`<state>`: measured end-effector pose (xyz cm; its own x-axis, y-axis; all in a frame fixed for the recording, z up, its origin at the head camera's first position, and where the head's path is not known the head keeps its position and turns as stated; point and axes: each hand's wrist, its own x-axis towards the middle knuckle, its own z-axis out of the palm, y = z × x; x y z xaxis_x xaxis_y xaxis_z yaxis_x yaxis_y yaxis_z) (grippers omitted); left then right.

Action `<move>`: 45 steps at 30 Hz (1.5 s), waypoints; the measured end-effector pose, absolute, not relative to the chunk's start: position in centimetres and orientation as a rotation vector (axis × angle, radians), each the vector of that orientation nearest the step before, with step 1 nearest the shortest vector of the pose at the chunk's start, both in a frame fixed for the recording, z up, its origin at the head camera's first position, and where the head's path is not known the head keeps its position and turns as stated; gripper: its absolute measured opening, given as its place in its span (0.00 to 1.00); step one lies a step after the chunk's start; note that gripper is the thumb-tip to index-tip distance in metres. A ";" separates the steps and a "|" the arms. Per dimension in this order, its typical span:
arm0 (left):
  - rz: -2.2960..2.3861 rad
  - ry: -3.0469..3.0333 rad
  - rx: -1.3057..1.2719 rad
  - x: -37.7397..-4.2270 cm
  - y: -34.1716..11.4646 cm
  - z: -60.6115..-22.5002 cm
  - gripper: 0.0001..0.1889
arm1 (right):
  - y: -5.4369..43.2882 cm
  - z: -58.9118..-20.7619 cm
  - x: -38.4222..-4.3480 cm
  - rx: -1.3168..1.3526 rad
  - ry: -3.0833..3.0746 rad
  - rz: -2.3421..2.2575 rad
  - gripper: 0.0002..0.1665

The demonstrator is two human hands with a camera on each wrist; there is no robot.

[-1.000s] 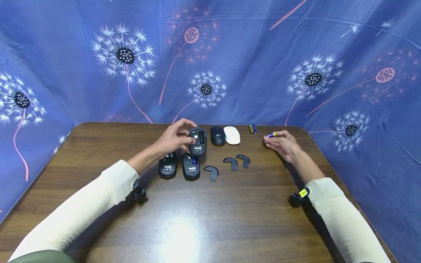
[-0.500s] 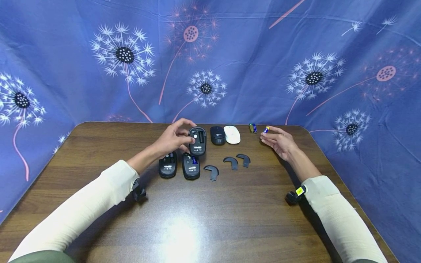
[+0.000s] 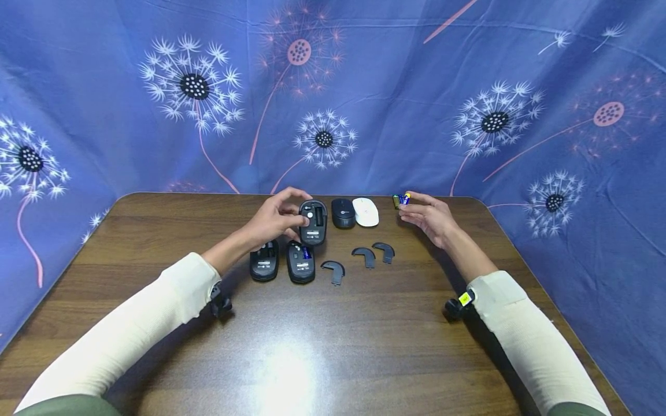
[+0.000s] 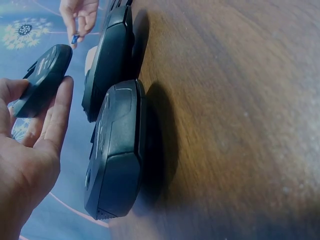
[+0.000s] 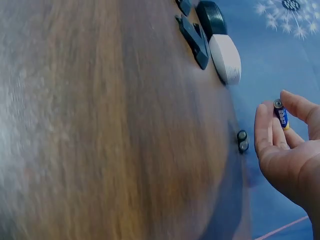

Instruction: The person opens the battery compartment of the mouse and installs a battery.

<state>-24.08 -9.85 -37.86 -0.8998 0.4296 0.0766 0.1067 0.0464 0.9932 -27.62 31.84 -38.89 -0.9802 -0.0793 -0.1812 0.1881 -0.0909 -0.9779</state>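
My left hand [image 3: 274, 218] grips a black computer mouse [image 3: 313, 224] by its edges, raised above the table, its underside and bare battery slot facing me. Between thumb and fingers, my right hand [image 3: 429, 218] pinches a blue and yellow battery [image 5: 281, 115]. In the head view it overlaps two batteries [image 5: 242, 141] lying side by side near the back edge. Two more black mice lie bottom up by the left hand: the left mouse [image 3: 264, 263] shows a dark slot, while the right mouse [image 3: 301, 264] has a blue battery in its slot.
Three curved black battery covers [image 3: 334, 272] lie at mid-table. Behind them, a black mouse [image 3: 343, 214] and a white mouse [image 3: 366, 212] stand side by side. A blue dandelion-print cloth [image 3: 395, 86] hangs beyond the wooden table [image 3: 374, 335].
My right hand has moved left toward the two batteries on the table, turning the pinched battery more upright. The left hand has kept its hold on the mouse in about the same place.
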 end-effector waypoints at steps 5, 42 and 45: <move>1.914 2.118 0.555 -24.0 -9.8 -38.0 0.29 | 30.5 -38.6 -27.5 0.057 2.033 -2.175 0.45; 1.931 2.074 0.556 -24.0 -9.4 -38.1 0.29 | 22.0 -37.2 -25.7 -0.153 2.051 -2.095 0.36; 1.929 2.075 0.552 -24.0 -9.4 -38.1 0.29 | 21.7 -37.3 -25.5 -0.159 2.040 -2.107 0.35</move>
